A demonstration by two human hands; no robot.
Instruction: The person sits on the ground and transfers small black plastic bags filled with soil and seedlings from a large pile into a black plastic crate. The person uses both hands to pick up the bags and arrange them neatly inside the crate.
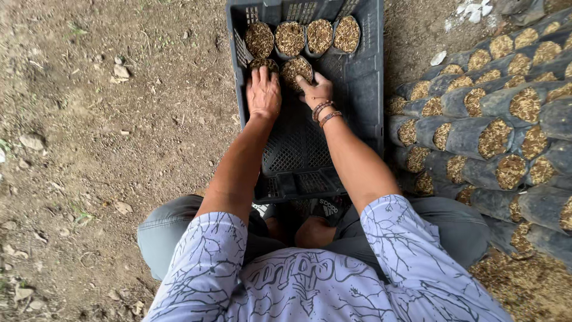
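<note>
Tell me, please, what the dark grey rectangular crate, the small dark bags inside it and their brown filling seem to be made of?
The dark grey crate looks like moulded matt plastic: its floor and walls are a regular lattice. The small dark bags seem thin soft plastic film, since their rims wrinkle. The brown filling looks like dry fibrous husk or chaff; which one I cannot tell. The left hand and right hand each touch a bag.

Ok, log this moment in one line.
left hand on filled bag | right hand on next bag | both in crate

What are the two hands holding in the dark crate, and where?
The left hand grips the top rim of a black soil-filled nursery bag; the right hand grips the near side of another such bag in the dark plastic crate.
</note>
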